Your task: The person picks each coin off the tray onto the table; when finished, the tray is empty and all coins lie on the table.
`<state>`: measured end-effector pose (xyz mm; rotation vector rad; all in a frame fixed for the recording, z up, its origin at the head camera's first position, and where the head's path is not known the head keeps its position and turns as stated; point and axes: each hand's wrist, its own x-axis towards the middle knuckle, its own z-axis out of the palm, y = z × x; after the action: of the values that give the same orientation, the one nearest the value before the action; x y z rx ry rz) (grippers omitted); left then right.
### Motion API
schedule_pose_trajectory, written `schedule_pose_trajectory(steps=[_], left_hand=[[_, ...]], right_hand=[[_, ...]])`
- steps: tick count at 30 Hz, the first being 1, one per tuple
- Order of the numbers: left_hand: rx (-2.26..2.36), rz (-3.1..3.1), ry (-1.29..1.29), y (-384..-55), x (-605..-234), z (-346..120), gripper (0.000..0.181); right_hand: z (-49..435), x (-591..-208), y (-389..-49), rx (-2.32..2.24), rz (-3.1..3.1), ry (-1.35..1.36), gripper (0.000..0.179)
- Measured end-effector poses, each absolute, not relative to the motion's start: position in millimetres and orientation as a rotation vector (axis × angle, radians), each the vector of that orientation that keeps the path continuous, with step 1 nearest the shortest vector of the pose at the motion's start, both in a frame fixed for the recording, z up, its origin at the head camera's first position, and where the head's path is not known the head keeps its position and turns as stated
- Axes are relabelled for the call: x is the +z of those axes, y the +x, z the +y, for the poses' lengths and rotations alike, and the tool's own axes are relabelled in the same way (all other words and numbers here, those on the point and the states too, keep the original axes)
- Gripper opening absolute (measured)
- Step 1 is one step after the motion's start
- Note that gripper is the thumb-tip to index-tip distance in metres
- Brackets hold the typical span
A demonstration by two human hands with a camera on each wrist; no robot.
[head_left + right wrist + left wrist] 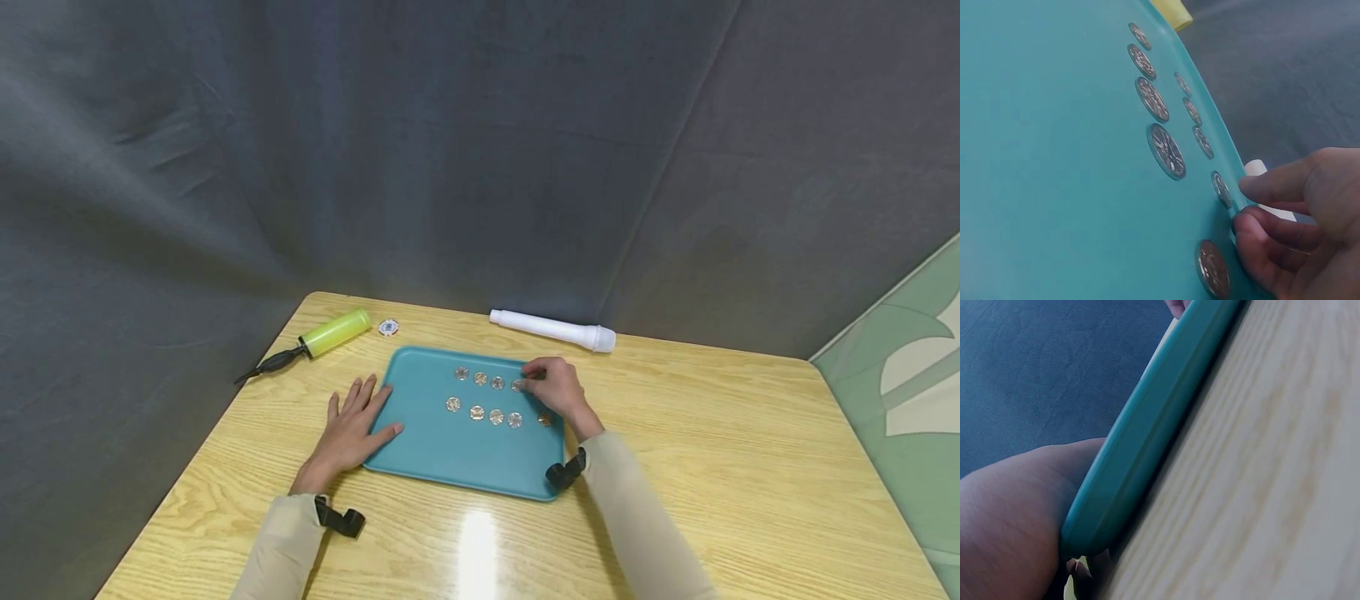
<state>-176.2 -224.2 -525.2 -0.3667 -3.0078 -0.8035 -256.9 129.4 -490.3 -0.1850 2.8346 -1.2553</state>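
A teal tray (465, 467) lies on the wooden table, with several round metallic coins in two rows on it. My left hand (351, 433) rests flat over the tray's left edge, fingers spread and thumb on the tray. My right hand (555, 387) is at the tray's far right edge, fingers loosely bent. In the right wrist view, its thumb tip is beside the last coin (1221, 189) of the far row. A gap shows between thumb and fingers, with nothing visible in it. A darker coin (1213, 269) lies near the bent fingers.
Beyond the tray lies a white baton-like stick (551, 327) with a wider end. At the far left are a yellow-green hand pump (333, 333) with a black end and a white poker chip (388, 327). A dark grey curtain (480, 167) hangs behind the table.
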Motion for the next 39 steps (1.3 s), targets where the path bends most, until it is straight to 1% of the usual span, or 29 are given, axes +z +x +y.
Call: schedule_pose_trajectory(steps=[12, 23, 30, 39], left_hand=[[-0.807, -3.000, -0.364, -177, -525, -224, 0.075], [-0.797, -3.004, -0.363, -178, -525, -224, 0.075], [-0.795, -3.011, -0.362, -177, -525, -224, 0.075], [-0.788, -3.013, -0.358, -178, -526, -224, 0.075]], right_hand=[[121, -493, -256, -1.177, 2.855, -0.202, 0.035], [115, -499, -254, -1.047, 2.982, -0.250, 0.026], [112, -501, -253, -1.007, 2.977, -0.232, 0.020], [113, -499, -253, -1.042, 2.933, -0.212, 0.022]])
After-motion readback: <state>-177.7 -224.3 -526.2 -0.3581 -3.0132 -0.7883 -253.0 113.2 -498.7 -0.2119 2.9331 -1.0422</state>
